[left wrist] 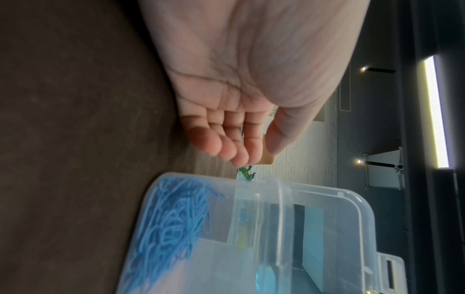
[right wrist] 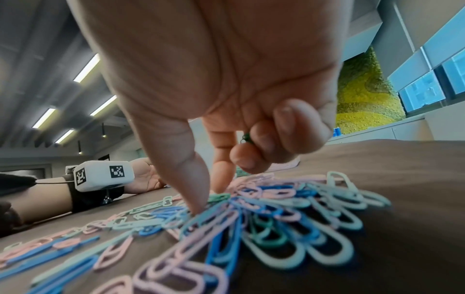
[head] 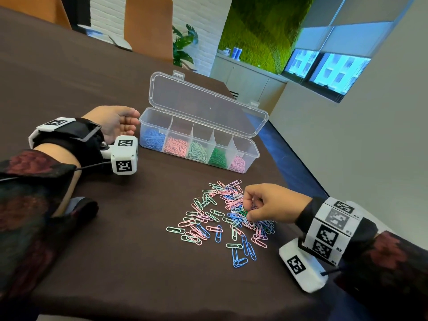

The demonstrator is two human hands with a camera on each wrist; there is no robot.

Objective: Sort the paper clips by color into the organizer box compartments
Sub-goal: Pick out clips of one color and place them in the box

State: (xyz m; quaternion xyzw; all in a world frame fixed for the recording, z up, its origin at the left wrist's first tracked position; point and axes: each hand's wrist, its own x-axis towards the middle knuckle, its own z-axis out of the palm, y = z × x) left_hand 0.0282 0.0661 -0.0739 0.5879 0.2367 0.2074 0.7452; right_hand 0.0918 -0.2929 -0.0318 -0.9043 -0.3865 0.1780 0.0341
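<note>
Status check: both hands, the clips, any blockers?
Left hand open, idle beside organizer box. Right hand over loose clip pile, dark green clip tucked in curled fingers. Lid open, nothing blocking.

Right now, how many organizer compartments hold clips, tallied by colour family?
blue compartment: 1
pink compartments: 2
green compartments: 2
Total: 5, every compartment in the organizer box.
</note>
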